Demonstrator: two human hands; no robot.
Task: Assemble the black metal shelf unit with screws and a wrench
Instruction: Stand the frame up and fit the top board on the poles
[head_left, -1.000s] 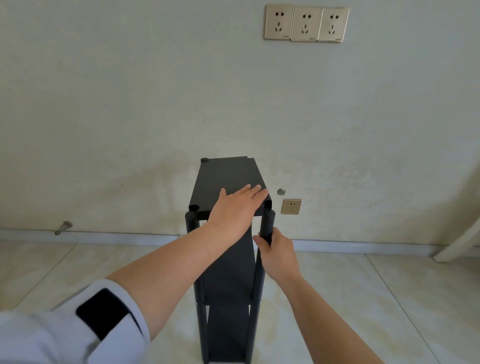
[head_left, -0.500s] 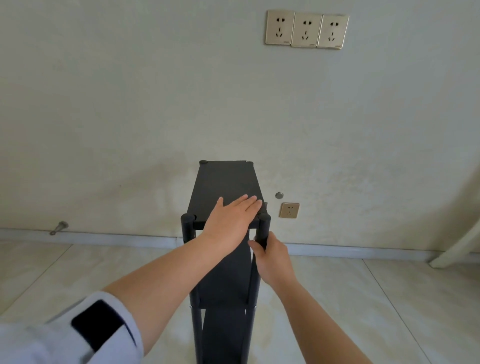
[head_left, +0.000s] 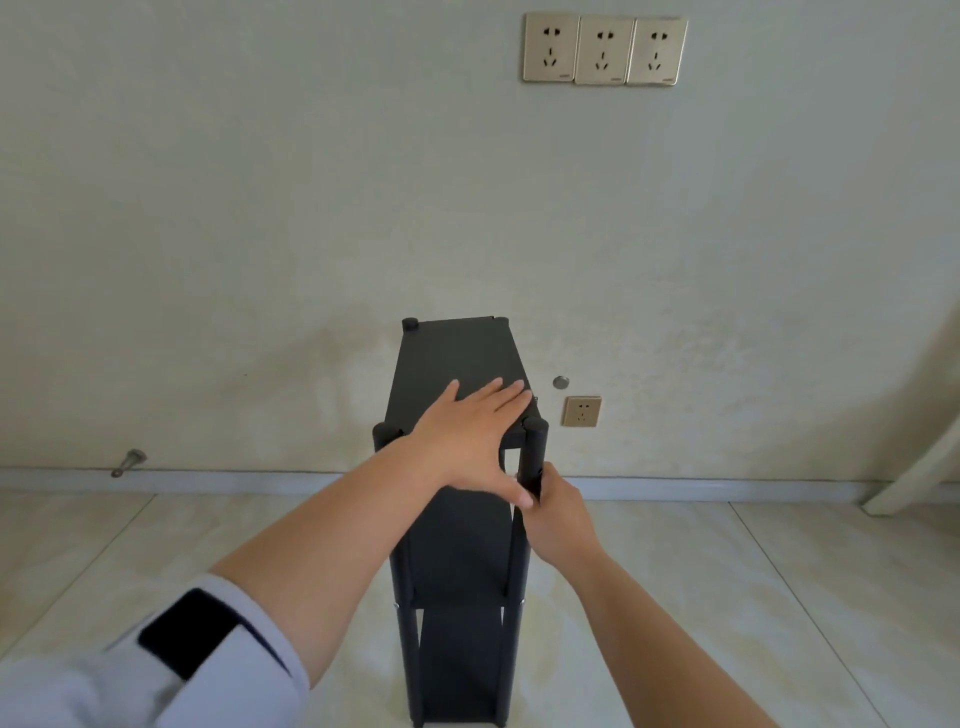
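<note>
A doorstop (head_left: 128, 462) sticks out of the wall near the floor at far left, well clear of the work. The left hand (head_left: 460, 436) lies flat on the shelf's (head_left: 457, 358) top panel, fingers straight and spread, pressing down rather than gripping. The shelf stands upright on the tiled floor (head_left: 779, 597) close to the wall, 3 panels visible between its black posts. The right hand (head_left: 558, 512) curls around the near right post (head_left: 534, 457) just under its cap, grasping it. This looks like a check or seating of that corner: keep the palm's weight straight down so the panel stays level, and twist or tug the post gently, watching for play at the joint. No screws or wrench are in view, so any tightening needs them fetched first. Right of the shelf, a low socket (head_left: 582, 411) and a round stud (head_left: 560, 382) sit on the wall; 3 sockets (head_left: 604, 49) hang higher. A pale slanted bar (head_left: 914, 478) leans at far right. Nothing blocks the hands.
</note>
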